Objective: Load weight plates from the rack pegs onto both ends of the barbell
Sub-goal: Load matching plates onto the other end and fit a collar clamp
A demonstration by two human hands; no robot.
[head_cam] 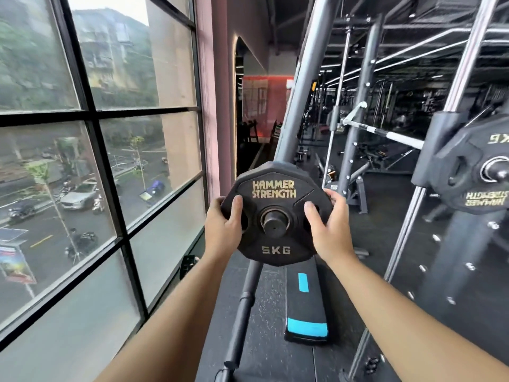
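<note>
1. The black plate (stamped 5KG) hangs mid-scene, its centre hole round a dark peg.
2. The left hand grips its left rim, thumb pressed on the face and fingers curled behind.
3. The right hand grips the right rim likewise.
4. At far right, a second plate sits on the barbell.

Plate sits on peg (window left, second plate right).
</note>
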